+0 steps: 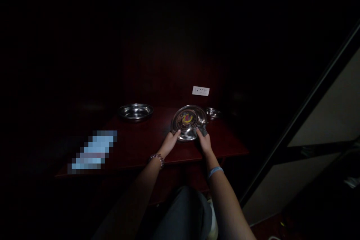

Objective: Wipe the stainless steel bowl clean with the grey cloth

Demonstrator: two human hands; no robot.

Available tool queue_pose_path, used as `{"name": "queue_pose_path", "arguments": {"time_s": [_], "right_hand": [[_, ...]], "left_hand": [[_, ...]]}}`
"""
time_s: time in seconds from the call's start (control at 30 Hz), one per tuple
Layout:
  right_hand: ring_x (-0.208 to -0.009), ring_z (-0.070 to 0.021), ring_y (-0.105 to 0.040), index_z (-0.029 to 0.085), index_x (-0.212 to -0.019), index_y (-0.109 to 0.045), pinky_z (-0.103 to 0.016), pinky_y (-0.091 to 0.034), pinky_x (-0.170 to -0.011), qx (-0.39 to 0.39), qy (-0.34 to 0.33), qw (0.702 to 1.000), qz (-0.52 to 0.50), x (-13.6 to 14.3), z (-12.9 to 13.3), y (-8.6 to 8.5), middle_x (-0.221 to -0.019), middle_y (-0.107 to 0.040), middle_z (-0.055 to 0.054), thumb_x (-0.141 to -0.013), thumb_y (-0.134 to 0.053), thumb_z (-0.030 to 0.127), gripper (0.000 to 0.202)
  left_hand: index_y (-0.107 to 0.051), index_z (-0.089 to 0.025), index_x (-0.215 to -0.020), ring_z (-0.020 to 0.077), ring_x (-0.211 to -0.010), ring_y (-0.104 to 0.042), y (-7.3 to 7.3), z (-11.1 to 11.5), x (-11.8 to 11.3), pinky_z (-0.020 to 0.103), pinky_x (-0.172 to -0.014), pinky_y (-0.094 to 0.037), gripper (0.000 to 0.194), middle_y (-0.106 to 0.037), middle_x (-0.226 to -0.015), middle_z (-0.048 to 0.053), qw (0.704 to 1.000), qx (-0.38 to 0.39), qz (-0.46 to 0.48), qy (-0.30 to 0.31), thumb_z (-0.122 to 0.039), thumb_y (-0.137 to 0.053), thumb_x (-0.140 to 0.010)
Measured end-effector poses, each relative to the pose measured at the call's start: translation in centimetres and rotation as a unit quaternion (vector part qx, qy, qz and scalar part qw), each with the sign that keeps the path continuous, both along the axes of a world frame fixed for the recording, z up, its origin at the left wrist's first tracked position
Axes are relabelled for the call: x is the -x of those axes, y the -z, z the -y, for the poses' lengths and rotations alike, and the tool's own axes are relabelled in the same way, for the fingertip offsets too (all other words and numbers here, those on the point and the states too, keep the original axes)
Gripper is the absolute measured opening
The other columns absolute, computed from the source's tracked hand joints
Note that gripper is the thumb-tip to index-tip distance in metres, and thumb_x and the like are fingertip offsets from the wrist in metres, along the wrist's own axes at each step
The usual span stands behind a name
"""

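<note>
**Two hands hold a tilted steel plate**

The left hand [170, 143] and the right hand [204, 141] both grip the plate [188, 122], tilted up above the dark red surface [135, 146]. A small bowl [212, 113] sits just behind it on the right. A second plate [135, 111] lies well apart on the left. The near edge is close to the wrists; the surface between the plates is open.

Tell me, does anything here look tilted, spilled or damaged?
Only the steel plate is tilted: the left hand and right hand hold it, face toward the camera. Nothing looks spilled or damaged, though the dim light hides much.
</note>
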State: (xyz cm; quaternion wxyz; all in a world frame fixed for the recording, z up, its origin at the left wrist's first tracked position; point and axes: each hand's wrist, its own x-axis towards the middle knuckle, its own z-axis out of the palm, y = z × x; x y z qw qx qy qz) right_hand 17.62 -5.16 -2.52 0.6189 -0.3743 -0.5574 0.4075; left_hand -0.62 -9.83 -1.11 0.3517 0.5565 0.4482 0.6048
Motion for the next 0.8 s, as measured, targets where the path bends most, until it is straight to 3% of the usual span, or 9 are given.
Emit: {"name": "queue_pose_path", "arguments": {"time_s": [0.23, 0.37, 0.5, 0.63, 0.8], "right_hand": [[-0.09, -0.0227, -0.067, 0.016, -0.097, -0.073, -0.03, -0.049, -0.084, 0.039, -0.001, 0.999, 0.005, 0.1, -0.2, 0.2, -0.097, -0.076, -0.007, -0.068, -0.073, 0.045, 0.041], [-0.087, -0.0218, -0.066, 0.016, -0.094, -0.073, -0.029, -0.048, -0.08, 0.057, 0.002, 0.998, -0.002, 0.0, -0.4, 0.4, -0.092, -0.076, -0.006, -0.068, -0.07, 0.045, 0.039], [-0.09, -0.0223, -0.066, 0.016, -0.097, -0.073, -0.029, -0.049, -0.081, 0.05, -0.002, 0.998, -0.032, 0.0, -0.5, 0.4, -0.096, -0.075, -0.006, -0.07, -0.067, 0.047, 0.041], [-0.091, -0.0226, -0.067, 0.016, -0.101, -0.072, -0.03, -0.05, -0.08, 0.052, -0.021, 0.997, -0.043, 0.1, -0.4, 0.4, -0.098, -0.075, -0.006, -0.071, -0.067, 0.05, 0.045], [-0.094, -0.024, -0.067, 0.016, -0.102, -0.072, -0.033, -0.049, -0.086, 0.042, -0.04, 0.998, -0.013, 0.2, -0.5, 0.5, -0.102, -0.075, -0.008, -0.071, -0.07, 0.051, 0.047]], "left_hand": [[-0.067, -0.01, -0.118, 0.0277, -0.112, -0.066, -1.0, 0.9, 0.2, 0.037, -0.102, -0.047, 0.057, -0.073, -0.114, 0.015, 0.997, -0.018, 0.031, -0.063, -0.055, -0.041, -0.093], [-0.063, -0.012, -0.124, 0.0256, -0.117, -0.063, -0.7, 0.7, 0.4, 0.036, -0.103, -0.046, 0.06, -0.07, -0.122, 0.013, 0.999, -0.018, 0.023, -0.034, -0.058, -0.045, -0.09], [-0.063, -0.013, -0.124, 0.0258, -0.12, -0.062, -0.4, 0.9, 0.1, 0.038, -0.106, -0.044, 0.061, -0.068, -0.126, 0.011, 0.998, -0.031, -0.048, -0.005, -0.056, -0.061, -0.081], [-0.069, -0.019, -0.118, 0.0296, -0.122, -0.06, -0.3, 1.4, 0.1, 0.038, -0.108, -0.042, 0.059, -0.069, -0.126, 0.009, 0.983, -0.01, -0.185, 0.011, -0.058, -0.069, -0.072], [-0.068, -0.021, -0.122, 0.0283, -0.134, -0.049, 0.2, 1.1, 0.3, 0.038, -0.114, -0.033, 0.06, -0.064, -0.133, 0.008, 0.974, 0.035, -0.221, -0.027, -0.063, -0.05, -0.084]]}}
